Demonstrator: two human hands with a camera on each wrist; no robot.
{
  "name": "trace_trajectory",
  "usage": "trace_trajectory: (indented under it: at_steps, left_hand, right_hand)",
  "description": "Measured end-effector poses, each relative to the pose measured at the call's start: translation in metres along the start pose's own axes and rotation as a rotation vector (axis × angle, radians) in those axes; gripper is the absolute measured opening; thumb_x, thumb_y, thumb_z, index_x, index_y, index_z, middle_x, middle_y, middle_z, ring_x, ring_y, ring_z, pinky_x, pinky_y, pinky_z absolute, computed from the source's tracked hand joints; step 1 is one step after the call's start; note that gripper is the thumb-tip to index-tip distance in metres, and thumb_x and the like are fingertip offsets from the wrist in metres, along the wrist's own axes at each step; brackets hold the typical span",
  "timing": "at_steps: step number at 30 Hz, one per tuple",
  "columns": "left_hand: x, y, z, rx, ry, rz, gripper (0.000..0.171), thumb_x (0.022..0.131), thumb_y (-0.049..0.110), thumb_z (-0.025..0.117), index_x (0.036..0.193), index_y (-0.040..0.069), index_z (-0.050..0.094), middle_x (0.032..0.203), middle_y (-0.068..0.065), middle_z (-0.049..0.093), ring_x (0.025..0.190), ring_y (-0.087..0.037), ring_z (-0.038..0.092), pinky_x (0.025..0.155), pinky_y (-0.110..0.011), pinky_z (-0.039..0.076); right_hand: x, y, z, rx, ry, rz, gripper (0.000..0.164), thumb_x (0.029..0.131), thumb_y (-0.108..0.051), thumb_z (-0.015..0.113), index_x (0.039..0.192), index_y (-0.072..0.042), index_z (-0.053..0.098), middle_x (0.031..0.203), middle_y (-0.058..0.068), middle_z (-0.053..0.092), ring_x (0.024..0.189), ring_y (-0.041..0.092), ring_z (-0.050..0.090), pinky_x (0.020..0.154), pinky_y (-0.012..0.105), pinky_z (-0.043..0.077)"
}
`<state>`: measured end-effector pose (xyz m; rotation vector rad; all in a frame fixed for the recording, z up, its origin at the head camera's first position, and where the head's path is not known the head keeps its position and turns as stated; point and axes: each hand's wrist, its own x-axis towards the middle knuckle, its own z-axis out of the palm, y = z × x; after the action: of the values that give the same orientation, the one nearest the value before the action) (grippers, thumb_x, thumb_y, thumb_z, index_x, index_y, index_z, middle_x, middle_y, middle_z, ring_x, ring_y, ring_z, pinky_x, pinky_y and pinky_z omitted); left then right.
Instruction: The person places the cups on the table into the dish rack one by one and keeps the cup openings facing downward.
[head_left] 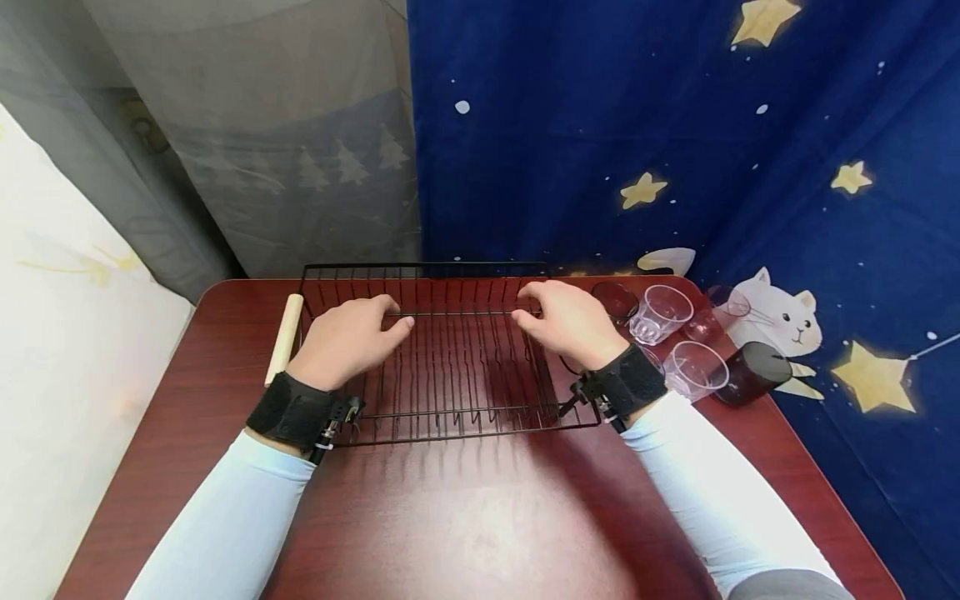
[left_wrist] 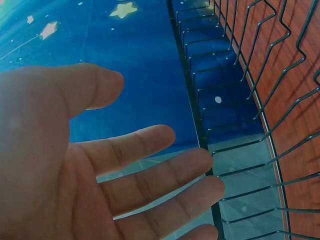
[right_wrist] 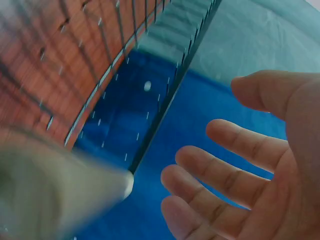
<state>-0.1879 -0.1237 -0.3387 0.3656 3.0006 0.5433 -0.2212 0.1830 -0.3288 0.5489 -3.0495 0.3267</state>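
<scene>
A black wire dish rack [head_left: 427, 266] stands on the reddish-brown table, with a pale wooden handle [head_left: 285, 342] on its left side. My left hand [head_left: 348, 342] hovers over the rack's left part, and its fingers hold nothing. In the left wrist view its spread fingers appear close to the rack's rim [left_wrist: 192, 95]; whether they touch cannot be told. Over the right part is my right hand [head_left: 570, 321], also holding nothing, its fingers loosely bent. The right wrist view shows a blurred pale handle [right_wrist: 75, 195] beside the rack, which my right arm hides in the head view.
Several glasses stand to the right of my right hand, among them a clear glass [head_left: 663, 310], another clear glass [head_left: 696, 368] and a dark one [head_left: 753, 372]. A blue curtain [head_left: 525, 133] with stars and a grey curtain [head_left: 262, 108] hang behind the table.
</scene>
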Motion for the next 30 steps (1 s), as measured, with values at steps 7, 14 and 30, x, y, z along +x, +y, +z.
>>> trace_trajectory:
  at_steps: [7,14,30]
  left_hand:
    - [-0.001,0.003,-0.001,-0.008,-0.009,0.006,0.053,0.102,0.049,0.047,0.136,0.010,0.059,0.114,-0.014,0.070,0.086,-0.028,0.067,0.063,-0.044,0.052]
    - [-0.005,0.000,-0.001,0.007,-0.006,0.001,0.055,0.102,0.049,0.047,0.137,0.008,0.057,0.119,-0.015,0.068,0.095,-0.032,0.067,0.071,-0.049,0.054]
    - [-0.007,0.009,0.001,0.008,-0.005,0.034,0.055,0.103,0.048,0.046,0.138,0.006,0.057,0.125,-0.019,0.065,0.102,-0.035,0.066,0.078,-0.054,0.053]
  right_hand:
    - [-0.013,0.041,-0.017,0.008,0.047,0.084,0.041,0.097,-0.040,0.058,0.125,-0.011,0.067,0.121,0.013,0.068,0.109,0.031,0.064,0.089,0.053,0.050]
    - [-0.033,0.081,-0.024,-0.008,0.029,0.164,0.041,0.095,-0.033,0.059,0.125,-0.006,0.066,0.120,0.018,0.068,0.108,0.035,0.064,0.090,0.056,0.049]
    - [-0.095,0.180,-0.014,-0.072,-0.043,0.281,0.046,0.093,-0.032,0.060,0.121,0.005,0.061,0.110,0.030,0.063,0.104,0.047,0.057,0.084,0.063,0.047]
